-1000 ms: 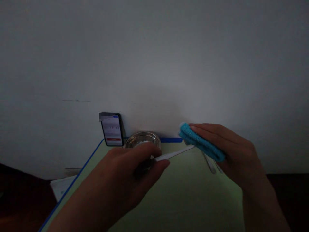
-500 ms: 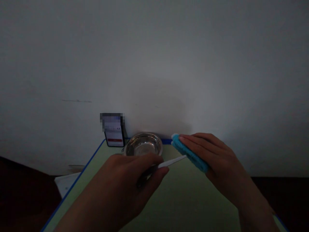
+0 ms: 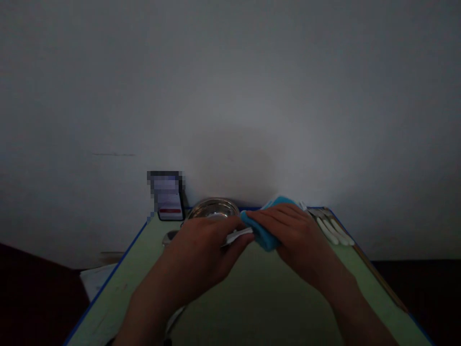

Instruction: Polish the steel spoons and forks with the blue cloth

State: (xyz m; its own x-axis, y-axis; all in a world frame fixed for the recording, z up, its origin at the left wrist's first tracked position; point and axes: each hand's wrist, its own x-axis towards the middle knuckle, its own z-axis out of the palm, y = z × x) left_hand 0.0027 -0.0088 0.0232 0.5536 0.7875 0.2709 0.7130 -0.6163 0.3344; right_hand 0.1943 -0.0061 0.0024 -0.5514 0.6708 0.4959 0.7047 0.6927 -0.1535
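Observation:
My left hand (image 3: 201, 254) is closed on a utensil with a white handle (image 3: 239, 234); its other end is hidden behind the fingers, so its kind does not show. A blue cloth (image 3: 264, 235) is folded in my right hand (image 3: 295, 235). Its near edge meets the handle just past my left fingertips, where both hands come close together above the table. Behind my left hand, a round metal bowl (image 3: 215, 205) stands by the wall, partly covered. A rounded metal piece (image 3: 169, 238) shows beside that hand, partly hidden.
A phone (image 3: 170, 199) leans upright against the wall. Several white-handled pieces of cutlery (image 3: 331, 228) lie at the back right. Long thin brown sticks (image 3: 380, 278) run along the right edge of the green table (image 3: 288, 307). Papers (image 3: 97, 278) stick out beyond the left edge.
My right hand and the cloth have moved left, closer to my left hand, covering more of the white handle. The cutlery at the back right has come into sight.

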